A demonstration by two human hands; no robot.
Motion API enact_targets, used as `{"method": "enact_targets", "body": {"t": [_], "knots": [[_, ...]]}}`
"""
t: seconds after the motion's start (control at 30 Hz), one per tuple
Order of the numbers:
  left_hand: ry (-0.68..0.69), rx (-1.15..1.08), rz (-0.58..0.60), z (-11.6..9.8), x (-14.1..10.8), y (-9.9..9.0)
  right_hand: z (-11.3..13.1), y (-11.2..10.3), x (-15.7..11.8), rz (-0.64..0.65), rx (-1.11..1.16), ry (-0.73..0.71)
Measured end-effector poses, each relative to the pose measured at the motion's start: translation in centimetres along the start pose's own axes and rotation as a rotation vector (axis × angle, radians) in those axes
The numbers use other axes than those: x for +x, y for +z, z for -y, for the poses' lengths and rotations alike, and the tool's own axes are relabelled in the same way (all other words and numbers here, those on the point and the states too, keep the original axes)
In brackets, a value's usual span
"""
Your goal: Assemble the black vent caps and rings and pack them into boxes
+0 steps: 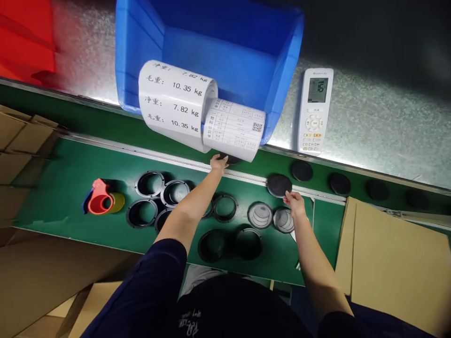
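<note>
Right fingers [288, 197] pinch a black disc [278, 185] ahead; left fingers [223, 161] pinch another disc [233, 160] to their right.

Green tabletop [81, 162], black rings [132, 215], grey slatted discs [260, 215], red dispenser [99, 201] with yellow tape [119, 202]

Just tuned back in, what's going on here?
The right grip holds a black disc by its edge near the far side of a green table. The left grip is at another disc, which a label roll partly hides, so its hold is unclear. Black rings sit on the table, and more discs lie along the green strip behind it.
</note>
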State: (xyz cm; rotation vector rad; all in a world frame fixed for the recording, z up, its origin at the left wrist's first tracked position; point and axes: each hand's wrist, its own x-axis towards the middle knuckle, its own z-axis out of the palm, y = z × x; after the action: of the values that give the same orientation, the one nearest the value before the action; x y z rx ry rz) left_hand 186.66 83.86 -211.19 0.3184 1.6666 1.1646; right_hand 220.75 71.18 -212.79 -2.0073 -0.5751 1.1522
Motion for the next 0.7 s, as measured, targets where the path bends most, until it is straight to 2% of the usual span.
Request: {"method": "enact_targets", "body": {"t": [0.1, 0.17, 0.2, 0.27, 0.33, 0.4, 0.43, 0.5, 0.57, 0.7], "knots": [[-0.041, -0.041, 0.089, 0.8, -3.3, -0.3, -1.5, -6.3, -2.6, -0.07, -0.12, -0.012], [-0.044, -0.055, 0.203, 1.8, -7.0, -1.3, -1.6, -8.5, -4.2, -0.156, -0.219, -0.066], [-0.036, -0.056, 0.285, 2.5, -9.1, -2.0, -1.5, -8.9, -5.2, -0.188, -0.28, -0.123], [0.001, -0.056, 0.454, 4.0, -13.7, -3.8, -1.0, -8.2, -7.3, -0.132, -0.343, -0.243], [0.04, -0.046, 0.563, 5.4, -18.0, -5.7, -0.7, -6.3, -9.8, 0.124, -0.242, -0.277], [0.046, -0.021, 0.589, 6.7, -21.5, -7.4, -0.6, -4.1, -12.5, 0.421, -0.038, -0.201], [0.037, -0.014, 0.592, 7.2, -22.9, -8.2, -0.7, -3.3, -13.9, 0.524, 0.041, -0.156], [0.011, -0.062, 0.567, 8.2, -25.3, -9.7, -1.1, -2.2, -16.7, 0.624, 0.143, -0.089], [-0.019, -0.182, 0.54, 8.9, -27.3, -11.1, -1.7, -1.9, -19.4, 0.664, 0.236, -0.045], [-0.095, -0.415, 0.629, 9.7, -31.1, -12.6, -3.2, -2.4, -23.8, 0.799, 0.353, 0.009]]}}
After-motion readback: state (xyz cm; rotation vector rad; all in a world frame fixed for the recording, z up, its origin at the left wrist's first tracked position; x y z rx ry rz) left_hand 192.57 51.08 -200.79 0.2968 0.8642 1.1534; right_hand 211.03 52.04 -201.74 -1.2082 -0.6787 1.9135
